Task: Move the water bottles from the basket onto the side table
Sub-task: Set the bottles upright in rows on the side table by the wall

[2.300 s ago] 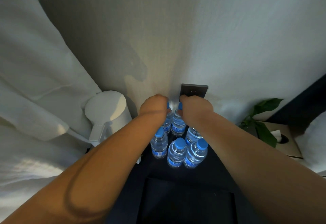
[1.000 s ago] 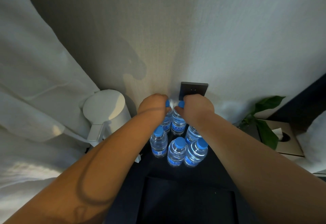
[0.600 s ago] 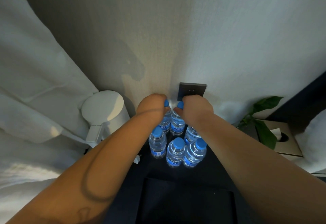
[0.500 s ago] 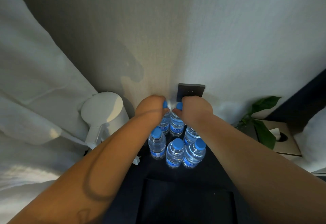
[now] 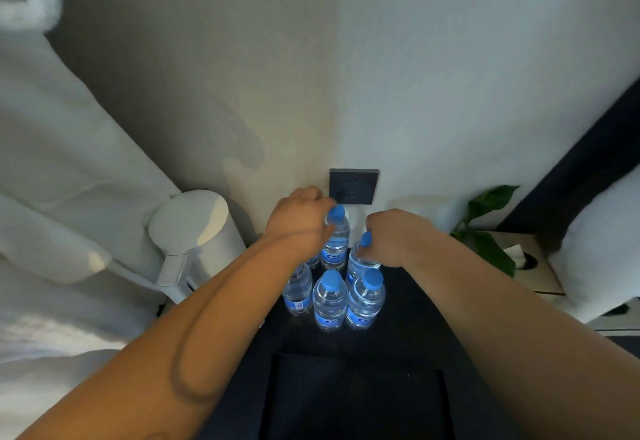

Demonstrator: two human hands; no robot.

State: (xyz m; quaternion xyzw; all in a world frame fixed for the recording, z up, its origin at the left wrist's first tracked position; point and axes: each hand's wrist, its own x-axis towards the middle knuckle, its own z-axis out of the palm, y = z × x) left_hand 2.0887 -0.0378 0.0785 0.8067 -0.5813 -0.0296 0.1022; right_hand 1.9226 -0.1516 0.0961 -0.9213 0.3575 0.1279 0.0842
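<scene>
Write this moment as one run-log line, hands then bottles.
left hand: curled beside rear water bottle, grip unclear | right hand: grips rear-right water bottle at neck | front bottles: upright on side table

Bare hands point(image 5: 298, 223) point(image 5: 394, 237) and forearms point(image 5: 485, 318) (left: dark curved band point(image 5: 183, 363))

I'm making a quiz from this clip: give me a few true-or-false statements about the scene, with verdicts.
1. The left hand grips a bottle near its cap. True.
2. The right hand is empty. False: it grips a second bottle at the top.
3. The bottle caps are red. False: the caps are blue.
4. A white kettle stands left of both hands. True.
</scene>
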